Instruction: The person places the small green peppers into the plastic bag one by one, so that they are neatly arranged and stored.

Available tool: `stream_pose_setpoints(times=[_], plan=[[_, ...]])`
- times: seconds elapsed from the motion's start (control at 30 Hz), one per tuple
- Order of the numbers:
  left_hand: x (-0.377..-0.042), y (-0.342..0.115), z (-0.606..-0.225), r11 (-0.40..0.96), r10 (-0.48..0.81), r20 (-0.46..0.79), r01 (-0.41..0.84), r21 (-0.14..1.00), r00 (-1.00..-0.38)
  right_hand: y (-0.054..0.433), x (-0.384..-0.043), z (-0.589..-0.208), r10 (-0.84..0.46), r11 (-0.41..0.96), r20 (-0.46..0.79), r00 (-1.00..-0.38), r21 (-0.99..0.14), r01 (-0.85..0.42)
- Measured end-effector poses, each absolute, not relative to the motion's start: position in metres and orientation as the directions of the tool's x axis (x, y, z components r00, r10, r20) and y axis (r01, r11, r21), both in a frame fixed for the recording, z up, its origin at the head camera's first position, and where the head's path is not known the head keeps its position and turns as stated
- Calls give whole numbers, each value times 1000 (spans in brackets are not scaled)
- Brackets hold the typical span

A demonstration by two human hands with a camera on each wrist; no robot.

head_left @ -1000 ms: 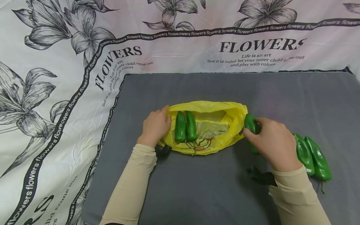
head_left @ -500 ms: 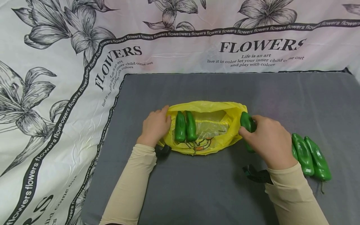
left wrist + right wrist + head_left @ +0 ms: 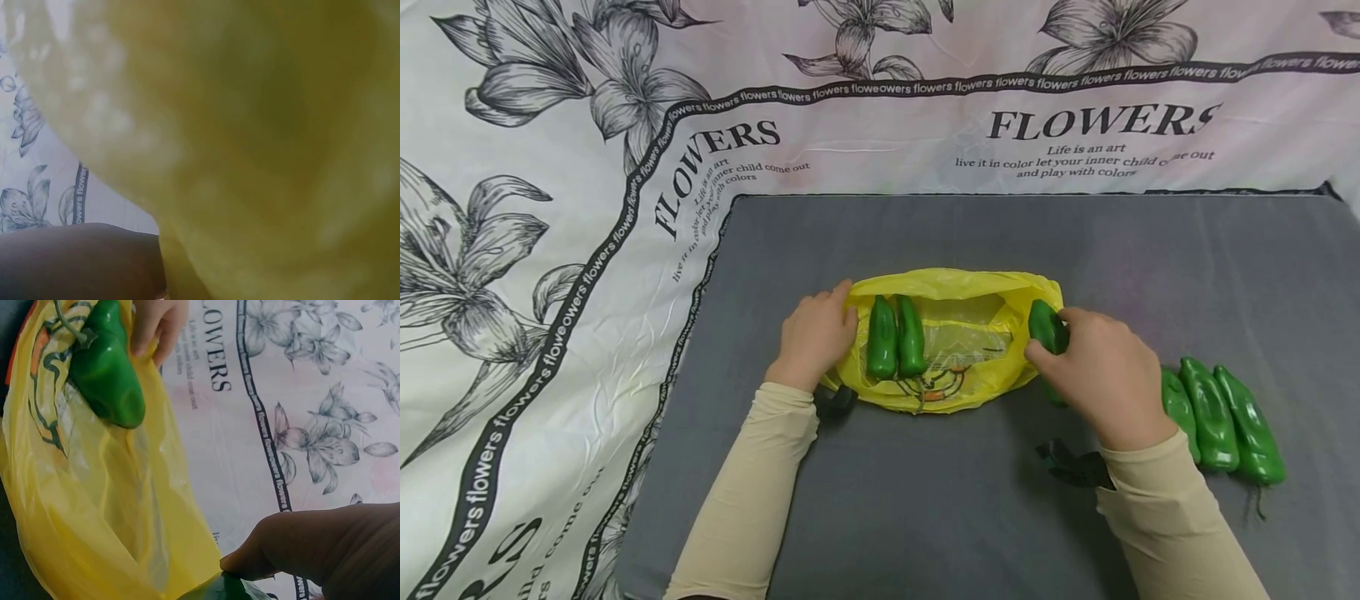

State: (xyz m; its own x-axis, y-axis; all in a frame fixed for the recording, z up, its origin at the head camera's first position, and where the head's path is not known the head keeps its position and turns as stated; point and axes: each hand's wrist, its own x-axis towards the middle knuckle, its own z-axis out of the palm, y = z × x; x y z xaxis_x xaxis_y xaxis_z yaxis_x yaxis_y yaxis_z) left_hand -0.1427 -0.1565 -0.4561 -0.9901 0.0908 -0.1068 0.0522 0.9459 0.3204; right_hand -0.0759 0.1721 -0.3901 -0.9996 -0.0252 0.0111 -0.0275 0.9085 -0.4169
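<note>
A yellow plastic bag [image 3: 951, 285] lies with its mouth spread wide on the grey surface. Two green peppers [image 3: 882, 340] lie side by side inside its left part; one of these peppers [image 3: 106, 375] shows plainly in the right wrist view. My left hand [image 3: 814, 340] grips the bag's left edge, and yellow plastic [image 3: 262, 125] fills most of the left wrist view, blurred. At the bag's right rim, my right hand [image 3: 1108, 375] holds another green pepper [image 3: 1047, 329] between thumb and fingers. The lower part of that pepper is partly hidden by the hand.
Several more green peppers [image 3: 1213, 417] lie in a row to the right, beside my right forearm. A white flower-printed cloth [image 3: 880, 137] borders the grey surface [image 3: 925, 517] at the back and left. A dark strap piece [image 3: 1071, 465] juts from my right wrist.
My right hand has moved left with its pepper, from beside the bag to over its right rim. More of the pepper row shows behind it. My left hand stays in place.
</note>
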Motion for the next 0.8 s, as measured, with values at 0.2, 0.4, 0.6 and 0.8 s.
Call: stream_pose_setpoints(times=[0.2, 0.4, 0.6, 0.8], plan=[[-143, -157, -457, 945, 92, -106, 53, 324, -990, 164, -79, -393, -51, 907, 1, -999, -419, -47], [-144, -157, -457, 945, 93, -102, 55, 321, -990, 157, -84, -395, -67, 903, -13, -998, -425, -55], [-144, -157, -457, 946, 90, -103, 53, 320, -991, 150, -88, -399, -91, 889, -40, -995, -453, -63], [-143, -156, -457, 947, 89, -101, 53, 317, -991, 144, -94, -404, -97, 884, -42, -994, -463, -66]])
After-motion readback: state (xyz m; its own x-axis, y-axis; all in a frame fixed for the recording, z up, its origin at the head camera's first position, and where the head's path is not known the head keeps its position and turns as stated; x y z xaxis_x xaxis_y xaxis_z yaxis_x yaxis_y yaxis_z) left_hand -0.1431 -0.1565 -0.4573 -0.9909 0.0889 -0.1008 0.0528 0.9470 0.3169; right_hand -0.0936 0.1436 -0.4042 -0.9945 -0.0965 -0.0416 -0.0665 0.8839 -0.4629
